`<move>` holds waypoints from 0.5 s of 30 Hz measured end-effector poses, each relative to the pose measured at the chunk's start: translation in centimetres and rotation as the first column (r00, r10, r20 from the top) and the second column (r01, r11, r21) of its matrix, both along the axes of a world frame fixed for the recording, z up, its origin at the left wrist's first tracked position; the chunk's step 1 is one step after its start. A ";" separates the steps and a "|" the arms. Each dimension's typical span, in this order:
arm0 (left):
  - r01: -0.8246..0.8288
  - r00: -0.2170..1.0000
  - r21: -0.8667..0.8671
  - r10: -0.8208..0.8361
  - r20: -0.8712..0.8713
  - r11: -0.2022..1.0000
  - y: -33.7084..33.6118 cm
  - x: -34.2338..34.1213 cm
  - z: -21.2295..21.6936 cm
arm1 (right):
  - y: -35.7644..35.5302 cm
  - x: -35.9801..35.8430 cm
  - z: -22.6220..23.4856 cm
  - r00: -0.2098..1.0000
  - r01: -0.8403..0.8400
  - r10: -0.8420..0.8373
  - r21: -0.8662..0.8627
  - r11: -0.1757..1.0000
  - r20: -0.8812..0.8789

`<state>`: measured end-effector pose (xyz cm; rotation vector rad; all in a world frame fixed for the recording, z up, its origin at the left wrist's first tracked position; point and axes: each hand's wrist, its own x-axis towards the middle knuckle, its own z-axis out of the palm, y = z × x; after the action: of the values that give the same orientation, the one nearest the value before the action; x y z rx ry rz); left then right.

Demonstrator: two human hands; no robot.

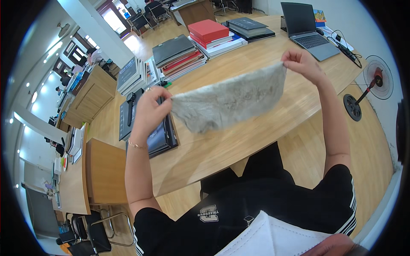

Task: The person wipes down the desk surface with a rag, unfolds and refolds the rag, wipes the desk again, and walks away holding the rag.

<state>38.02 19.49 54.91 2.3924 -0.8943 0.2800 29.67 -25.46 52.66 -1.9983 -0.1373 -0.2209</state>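
Observation:
A grey, stained cloth (232,100) hangs stretched above the wooden desk (205,153), its lower edge loose and sagging. My left hand (151,109) pinches its left corner, fingers closed. At the far right corner, my right hand (304,65) grips the cloth between thumb and fingers, a little higher than the left. Dark smudges show across the middle of the fabric. Beneath and beside my left forearm lie dark folders (164,138) with a black watch (130,102) on them, partly hidden by the arm.
Stacked books (136,77), folders (177,53) and a red box (208,30) line the desk's far side. An open laptop (309,40) and black cables (348,51) occupy the far right. A fan (376,79) stands on the floor beyond the right edge. Another desk (70,187) is at left.

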 end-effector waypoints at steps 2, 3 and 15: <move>0.014 0.999 0.007 -0.013 -0.036 1.000 0.1 0.7 1.2 | 0.2 1.5 0.7 1.000 -0.015 0.015 -0.028 1.000 0.005; 0.010 0.999 0.005 -0.009 -0.033 1.000 0.1 1.4 0.9 | 0.3 2.2 1.0 1.000 -0.027 0.027 -0.059 0.998 0.008; -0.062 0.998 0.104 0.059 0.032 0.993 2.0 -2.4 -6.6 | 2.3 -0.1 -8.1 0.932 0.214 -0.354 -0.676 0.705 -0.075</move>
<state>35.62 21.46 48.26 2.5218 -0.8703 0.2983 29.62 -23.14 44.60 -2.7458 0.2751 -0.1788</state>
